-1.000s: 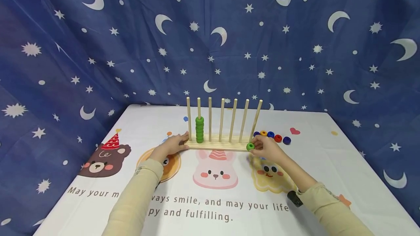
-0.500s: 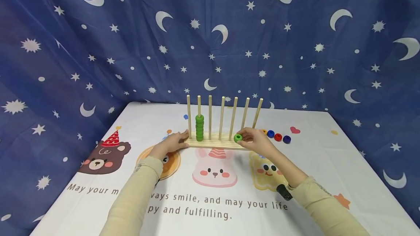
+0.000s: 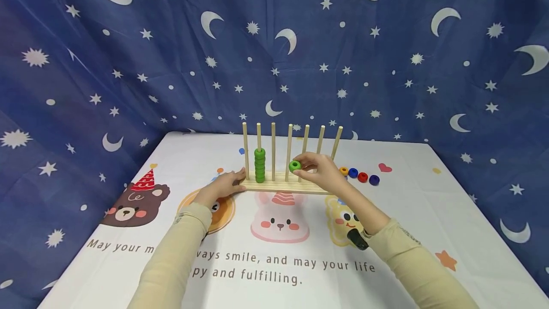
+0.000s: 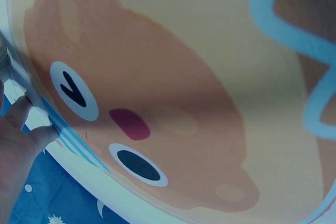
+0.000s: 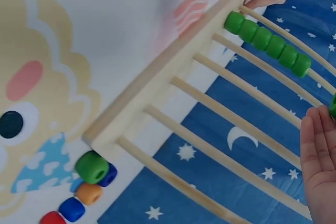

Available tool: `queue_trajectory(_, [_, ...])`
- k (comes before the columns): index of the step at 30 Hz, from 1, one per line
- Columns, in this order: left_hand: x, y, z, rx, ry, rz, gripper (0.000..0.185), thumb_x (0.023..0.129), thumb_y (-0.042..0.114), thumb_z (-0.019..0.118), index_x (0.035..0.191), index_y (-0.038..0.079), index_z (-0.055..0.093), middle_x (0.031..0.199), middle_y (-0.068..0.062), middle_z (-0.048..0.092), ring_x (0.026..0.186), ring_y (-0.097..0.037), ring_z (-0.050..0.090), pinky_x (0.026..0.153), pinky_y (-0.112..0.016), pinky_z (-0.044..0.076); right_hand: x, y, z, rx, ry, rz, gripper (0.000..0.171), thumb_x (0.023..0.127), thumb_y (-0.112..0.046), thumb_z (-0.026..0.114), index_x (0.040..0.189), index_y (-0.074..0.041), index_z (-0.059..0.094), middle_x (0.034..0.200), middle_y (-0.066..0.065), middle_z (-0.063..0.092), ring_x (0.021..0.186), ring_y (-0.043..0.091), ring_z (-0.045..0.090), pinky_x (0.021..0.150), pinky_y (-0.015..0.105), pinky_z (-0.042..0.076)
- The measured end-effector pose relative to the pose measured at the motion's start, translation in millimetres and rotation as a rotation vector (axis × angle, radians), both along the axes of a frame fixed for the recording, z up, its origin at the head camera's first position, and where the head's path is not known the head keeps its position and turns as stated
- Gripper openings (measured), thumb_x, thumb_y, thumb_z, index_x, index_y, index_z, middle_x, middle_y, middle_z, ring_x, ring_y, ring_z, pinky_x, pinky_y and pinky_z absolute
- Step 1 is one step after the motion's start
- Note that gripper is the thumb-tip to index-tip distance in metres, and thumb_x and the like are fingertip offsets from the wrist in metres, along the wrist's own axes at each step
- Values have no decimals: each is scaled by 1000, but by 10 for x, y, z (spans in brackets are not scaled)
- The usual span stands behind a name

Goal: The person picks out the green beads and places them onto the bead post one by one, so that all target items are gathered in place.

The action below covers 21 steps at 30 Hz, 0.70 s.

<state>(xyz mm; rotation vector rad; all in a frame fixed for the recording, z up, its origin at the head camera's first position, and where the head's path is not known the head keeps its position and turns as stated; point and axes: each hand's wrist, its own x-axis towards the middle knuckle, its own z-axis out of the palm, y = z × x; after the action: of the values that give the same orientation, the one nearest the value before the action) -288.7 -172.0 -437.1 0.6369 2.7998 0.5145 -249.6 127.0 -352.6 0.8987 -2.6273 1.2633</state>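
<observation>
A wooden rack (image 3: 283, 186) stands on the table with several upright pegs in its base. Green beads (image 3: 259, 166) are stacked on its second peg from the left. My left hand (image 3: 225, 186) grips the left end of the base, seen also at the top of the right wrist view. Between thumb and fingers my right hand (image 3: 319, 169) pinches a loose green bead (image 3: 294, 166), raised in front of the middle pegs. In the right wrist view only a sliver of that bead shows above the fingertips.
Right of the rack lie an orange bead (image 3: 344, 171), blue bead (image 3: 353, 172), red bead (image 3: 362, 177) and dark blue bead (image 3: 374, 180). Another green bead (image 5: 92, 167) lies by the base's right end. A starry blue curtain (image 3: 274, 51) hangs behind the table.
My right hand has carried the green bead leftward and upward, from the base's right end to the middle pegs. The left hand has stayed on the rack's left end.
</observation>
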Motion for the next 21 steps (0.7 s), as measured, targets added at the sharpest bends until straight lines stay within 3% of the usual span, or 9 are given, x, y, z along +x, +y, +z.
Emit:
queue_trajectory(4, [-9,-7,-5,6,-20,8,57,87,32,53,134,6,35,145,-10,21,128,-43,24,104,-52,23,-33,-49,69,0,11,0,29,78,-16,67,103,-2,62,93,9,67,82,18,63,76,30,53])
queue_trajectory(13, [-22,-18,-13,3,-31,31,58,87,33,53,135,7,35,145,-8,22,128,-42,23,105,-51,22,-98,-147,229,-20,50,10,28,78,-15,66,103,-2,63,89,9,67,80,17,63,74,24,53])
queue_trajectory(21, [-5,-6,-24,8,-31,37,57,87,34,52,135,7,35,145,-8,21,129,-42,23,105,-51,22,-123,-224,315,-52,49,-6,35,79,-16,65,112,-5,59,102,10,65,89,19,61,81,31,51])
